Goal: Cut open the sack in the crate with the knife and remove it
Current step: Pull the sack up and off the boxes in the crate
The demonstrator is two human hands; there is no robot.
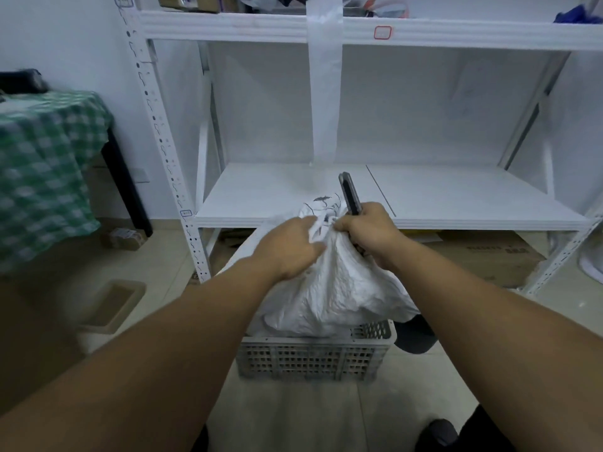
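A crumpled white woven sack (339, 295) stands in a grey perforated plastic crate (313, 357) on the tiled floor. Its bunched top with dark printing rises between my hands. My left hand (290, 246) grips the gathered neck of the sack from the left. My right hand (368, 233) is curled round a dark utility knife (349, 194), whose upper end points up and away from me, and its fingers also pinch the sack's neck. The knife's lower end is hidden inside my fist, so I cannot see a blade.
A white metal shelving rack (375, 197) stands right behind the crate, its low shelf bare. Cardboard boxes (483, 252) lie under it. A table with a green checked cloth (45, 171) is at the left, a shallow beige tray (111, 305) on the floor beside it.
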